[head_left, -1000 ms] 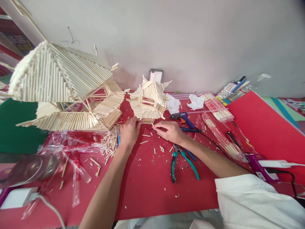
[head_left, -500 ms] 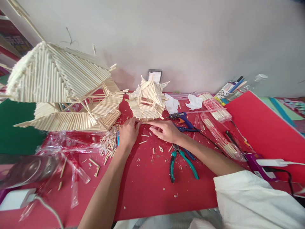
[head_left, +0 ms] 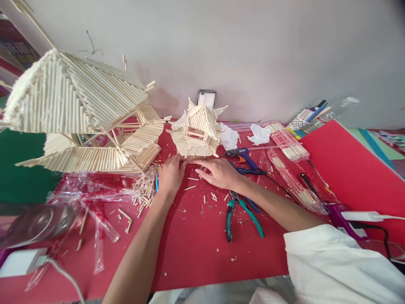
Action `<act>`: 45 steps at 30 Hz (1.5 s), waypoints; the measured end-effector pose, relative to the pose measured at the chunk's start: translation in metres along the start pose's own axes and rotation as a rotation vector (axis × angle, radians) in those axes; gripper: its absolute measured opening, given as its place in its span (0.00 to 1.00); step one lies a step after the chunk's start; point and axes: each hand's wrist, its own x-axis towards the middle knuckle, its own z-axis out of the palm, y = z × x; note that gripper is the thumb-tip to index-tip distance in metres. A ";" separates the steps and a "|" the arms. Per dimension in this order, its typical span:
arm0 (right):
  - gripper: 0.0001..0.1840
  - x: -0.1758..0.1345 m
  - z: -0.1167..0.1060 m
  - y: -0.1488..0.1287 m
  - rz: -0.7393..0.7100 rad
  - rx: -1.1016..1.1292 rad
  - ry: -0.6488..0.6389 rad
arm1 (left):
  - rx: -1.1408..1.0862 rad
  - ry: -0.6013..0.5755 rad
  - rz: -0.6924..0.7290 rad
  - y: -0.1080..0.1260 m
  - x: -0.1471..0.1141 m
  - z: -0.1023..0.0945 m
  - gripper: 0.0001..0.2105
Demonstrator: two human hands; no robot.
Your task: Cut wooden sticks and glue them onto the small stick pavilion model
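A small pavilion model [head_left: 202, 122] built from thin wooden sticks stands at the back middle of the red table. My left hand [head_left: 171, 172] is at its front left corner, with thumb and fingers closed around the base edge; the fingertips are partly hidden. My right hand [head_left: 218, 172] lies along the front edge of the base, index finger stretched left towards my left hand and thumb apart. Short stick pieces [head_left: 191, 183] are scattered just in front. Pliers with green handles [head_left: 242, 215] rest near my right forearm, and a blue glue gun [head_left: 242, 156] lies beyond my right hand.
A larger stick pavilion [head_left: 85, 114] takes up the left side. A heap of stick offcuts [head_left: 145, 188] and plastic wrappers [head_left: 98, 194] lie before it. Stick packs [head_left: 287, 141], tissues [head_left: 259, 134], a pen holder [head_left: 299, 122] and a red board [head_left: 357, 173] are at right.
Both hands stay at the base of the small pavilion, with the right shifted very slightly left. The view has tilted a little; nothing else has visibly moved.
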 end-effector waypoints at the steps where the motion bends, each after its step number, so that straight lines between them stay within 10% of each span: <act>1: 0.21 0.000 0.000 0.000 -0.006 -0.011 0.003 | 0.000 0.000 0.002 0.000 0.000 0.000 0.08; 45: 0.23 0.003 0.002 -0.004 -0.038 -0.148 -0.022 | -0.013 -0.016 0.001 0.000 -0.001 -0.001 0.08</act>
